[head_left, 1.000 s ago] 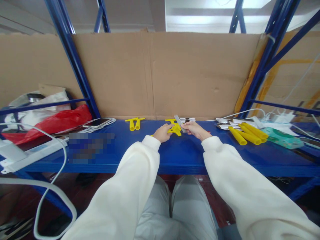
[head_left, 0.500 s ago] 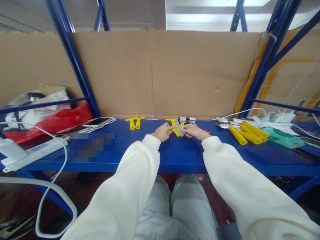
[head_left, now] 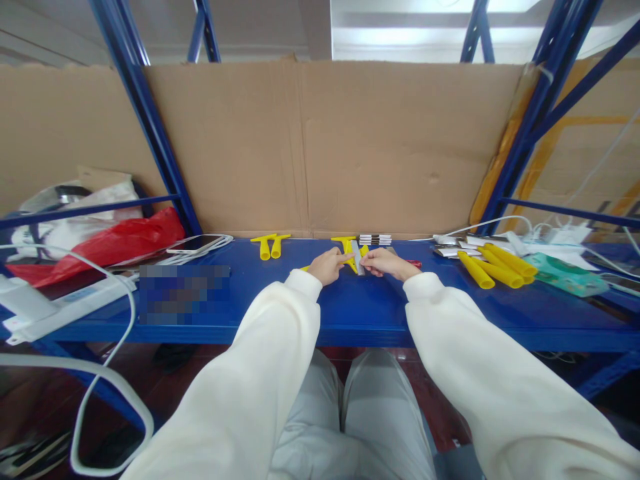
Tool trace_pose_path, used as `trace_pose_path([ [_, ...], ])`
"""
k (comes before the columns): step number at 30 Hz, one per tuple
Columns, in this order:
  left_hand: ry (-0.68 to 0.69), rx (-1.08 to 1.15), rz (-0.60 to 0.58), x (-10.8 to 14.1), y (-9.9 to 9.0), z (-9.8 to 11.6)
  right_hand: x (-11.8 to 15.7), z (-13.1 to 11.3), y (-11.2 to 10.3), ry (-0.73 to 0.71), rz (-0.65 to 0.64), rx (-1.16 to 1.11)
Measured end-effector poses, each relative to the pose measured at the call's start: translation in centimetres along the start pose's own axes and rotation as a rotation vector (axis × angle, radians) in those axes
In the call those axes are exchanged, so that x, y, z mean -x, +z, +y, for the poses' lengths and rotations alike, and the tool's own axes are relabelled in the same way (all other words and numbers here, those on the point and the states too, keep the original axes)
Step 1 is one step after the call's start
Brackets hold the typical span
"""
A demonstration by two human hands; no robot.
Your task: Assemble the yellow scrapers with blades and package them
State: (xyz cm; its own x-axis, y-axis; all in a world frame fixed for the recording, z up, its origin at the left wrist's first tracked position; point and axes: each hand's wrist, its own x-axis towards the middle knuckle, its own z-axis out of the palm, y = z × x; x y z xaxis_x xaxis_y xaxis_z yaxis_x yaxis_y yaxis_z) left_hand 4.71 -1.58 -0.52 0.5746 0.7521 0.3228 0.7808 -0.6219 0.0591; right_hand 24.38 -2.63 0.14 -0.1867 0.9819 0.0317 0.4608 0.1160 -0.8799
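My left hand (head_left: 326,265) is closed around a yellow T-shaped scraper (head_left: 351,264), whose wide head points right. Against that head stands a flat grey blade (head_left: 357,255). The fingers of my right hand (head_left: 389,263) pinch the blade's right side; exactly how blade and head join is too small to make out. Just behind my hands, more yellow scraper parts (head_left: 343,241) lie on the blue table (head_left: 367,307). A red tool (head_left: 415,263), partly covered by my right hand, lies beside it.
Small stacked packs (head_left: 375,239) lie by the cardboard wall (head_left: 390,147). Two yellow scrapers (head_left: 270,247) rest left of centre. On the right are several yellow handles (head_left: 500,267) and a green packet (head_left: 567,273). A power strip (head_left: 70,303), cables and a red bag (head_left: 110,247) occupy the left.
The grey blade has turned more upright and shifted slightly left against the scraper head. My right hand has edged left with it, while my left hand has barely moved.
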Motion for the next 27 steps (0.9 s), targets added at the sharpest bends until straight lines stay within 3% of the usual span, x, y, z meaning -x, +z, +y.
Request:
trace_pose_path([
  [17, 0.019, -0.119, -0.001, 0.2, 0.3, 1.0, -0.3, 0.3, -0.1, -0.011, 0.027, -0.018],
  [27, 0.099, -0.108, 0.014, 0.5, -0.1, 2.1, -0.1, -0.1, 0.0, 0.031, 0.166, -0.208],
])
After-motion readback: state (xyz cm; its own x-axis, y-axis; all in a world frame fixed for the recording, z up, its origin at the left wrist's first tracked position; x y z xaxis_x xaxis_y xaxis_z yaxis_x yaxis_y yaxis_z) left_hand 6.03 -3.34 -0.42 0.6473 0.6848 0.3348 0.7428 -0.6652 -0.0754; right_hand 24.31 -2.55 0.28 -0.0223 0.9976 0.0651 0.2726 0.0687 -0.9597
